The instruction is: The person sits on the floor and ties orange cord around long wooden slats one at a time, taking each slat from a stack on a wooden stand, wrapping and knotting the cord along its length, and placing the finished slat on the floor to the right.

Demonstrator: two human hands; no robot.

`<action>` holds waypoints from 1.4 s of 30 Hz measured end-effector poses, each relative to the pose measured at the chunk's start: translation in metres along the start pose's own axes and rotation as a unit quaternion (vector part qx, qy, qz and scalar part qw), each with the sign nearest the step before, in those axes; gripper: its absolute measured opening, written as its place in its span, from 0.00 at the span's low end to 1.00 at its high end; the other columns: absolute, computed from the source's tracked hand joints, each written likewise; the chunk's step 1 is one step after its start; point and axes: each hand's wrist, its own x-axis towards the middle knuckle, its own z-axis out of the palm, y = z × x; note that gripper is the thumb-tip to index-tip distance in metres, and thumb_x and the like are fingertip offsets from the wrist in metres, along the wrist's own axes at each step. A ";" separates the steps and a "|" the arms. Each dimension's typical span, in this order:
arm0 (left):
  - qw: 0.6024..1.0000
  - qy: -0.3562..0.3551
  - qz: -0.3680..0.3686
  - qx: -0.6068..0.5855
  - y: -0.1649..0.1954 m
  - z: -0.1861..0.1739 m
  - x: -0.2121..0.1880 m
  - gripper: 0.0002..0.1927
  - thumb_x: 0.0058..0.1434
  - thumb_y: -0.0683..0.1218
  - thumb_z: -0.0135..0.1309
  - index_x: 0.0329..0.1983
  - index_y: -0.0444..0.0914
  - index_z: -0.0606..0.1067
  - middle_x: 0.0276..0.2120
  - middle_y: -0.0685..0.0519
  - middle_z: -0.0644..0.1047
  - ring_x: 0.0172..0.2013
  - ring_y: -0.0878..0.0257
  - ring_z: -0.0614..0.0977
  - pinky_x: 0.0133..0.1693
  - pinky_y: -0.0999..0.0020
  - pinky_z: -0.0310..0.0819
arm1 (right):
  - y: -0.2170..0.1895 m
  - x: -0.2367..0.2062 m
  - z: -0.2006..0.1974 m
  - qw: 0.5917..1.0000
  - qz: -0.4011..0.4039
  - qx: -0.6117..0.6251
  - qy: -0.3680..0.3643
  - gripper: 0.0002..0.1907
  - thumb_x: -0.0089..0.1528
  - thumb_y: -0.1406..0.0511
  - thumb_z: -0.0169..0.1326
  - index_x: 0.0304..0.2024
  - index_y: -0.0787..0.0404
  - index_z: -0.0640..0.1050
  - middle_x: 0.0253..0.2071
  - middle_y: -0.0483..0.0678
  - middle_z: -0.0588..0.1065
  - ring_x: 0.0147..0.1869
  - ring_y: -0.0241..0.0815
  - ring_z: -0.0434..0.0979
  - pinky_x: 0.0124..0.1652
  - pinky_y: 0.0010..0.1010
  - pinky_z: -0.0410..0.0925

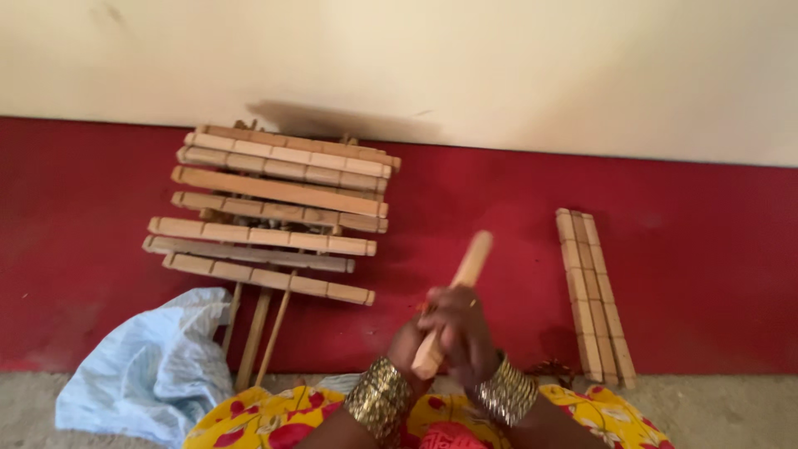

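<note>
Both my hands close around one light wooden stick (pixel 471 259) that slants up and to the right, its far end blurred. My left hand (pixel 416 337) grips it near the lower end. My right hand (pixel 465 333) wraps it just above. Each wrist wears a wide stack of gold bangles. To the left, a pile of notched wooden slats (pixel 274 218) lies crosswise against the red wall band, resting on thinner sticks (pixel 253 337) that point toward me. On the right, a small bundle of similar slats (pixel 594 295) lies lengthwise.
A crumpled pale blue cloth (pixel 154 366) lies at the lower left on the grey floor. My lap shows yellow fabric with red flowers (pixel 274 420). A cream wall (pixel 499 66) rises above the red band (pixel 715 274).
</note>
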 end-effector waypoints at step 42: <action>0.948 0.158 -0.039 -0.275 0.082 0.029 -0.028 0.29 0.66 0.50 0.54 0.66 0.32 0.68 0.51 0.49 0.78 0.49 0.67 0.77 0.54 0.71 0.71 | 0.041 0.012 -0.060 0.866 0.471 -0.150 -0.074 0.27 0.72 0.51 0.36 0.40 0.65 0.77 0.29 0.53 0.75 0.30 0.39 0.75 0.30 0.29 0.69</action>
